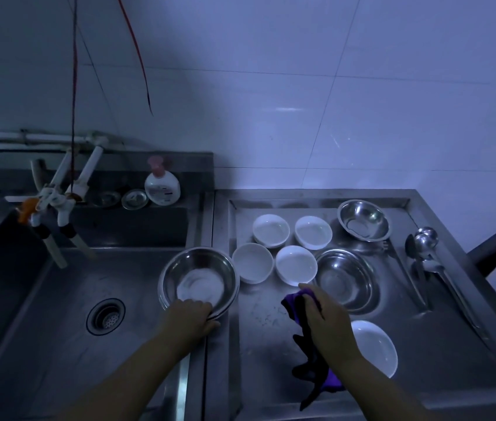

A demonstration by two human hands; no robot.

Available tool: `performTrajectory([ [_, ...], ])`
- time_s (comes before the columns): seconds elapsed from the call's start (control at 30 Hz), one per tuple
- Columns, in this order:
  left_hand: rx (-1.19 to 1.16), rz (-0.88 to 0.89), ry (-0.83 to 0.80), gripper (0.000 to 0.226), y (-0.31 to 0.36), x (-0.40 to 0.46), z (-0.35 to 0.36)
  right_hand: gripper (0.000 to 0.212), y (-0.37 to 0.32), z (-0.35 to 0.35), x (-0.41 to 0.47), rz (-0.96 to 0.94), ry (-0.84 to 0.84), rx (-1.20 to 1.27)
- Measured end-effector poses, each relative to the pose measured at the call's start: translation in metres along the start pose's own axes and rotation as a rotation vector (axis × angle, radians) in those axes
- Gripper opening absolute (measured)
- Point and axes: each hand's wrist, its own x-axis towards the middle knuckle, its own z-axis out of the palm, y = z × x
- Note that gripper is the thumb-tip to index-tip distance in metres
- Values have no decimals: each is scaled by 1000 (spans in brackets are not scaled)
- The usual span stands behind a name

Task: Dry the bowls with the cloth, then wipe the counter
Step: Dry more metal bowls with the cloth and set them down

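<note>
My left hand grips the near rim of a steel bowl held over the sink's right edge. My right hand holds a purple cloth that hangs down over the steel counter. Several small white bowls stand in two rows on the counter beyond my hands. A second steel bowl sits just right of them, and a third steel bowl stands at the back. A larger white bowl lies to the right of my right wrist.
The sink basin with its drain lies at left, taps above it. A soap bottle and strainer lids stand on the back ledge. Ladles lie along the counter's right side. Red cords hang from above.
</note>
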Motion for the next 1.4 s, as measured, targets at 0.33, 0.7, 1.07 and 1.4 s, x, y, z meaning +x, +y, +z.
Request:
performTrajectory([
  [0.33, -58, -8, 51, 34, 1, -3, 1, 18, 9, 4, 2, 14, -19, -18],
  [0.7, -195, 109, 433, 38, 51, 14, -59, 16, 9, -15, 11, 27, -36, -11],
  [1.07, -475, 176, 405, 28, 184, 127, -114, 25, 58, -125, 68, 117, 171, 131],
  [1.4, -1271, -411, -206, 20, 317, 314, -95, 34, 159, -233, 149, 242, 234, 243],
])
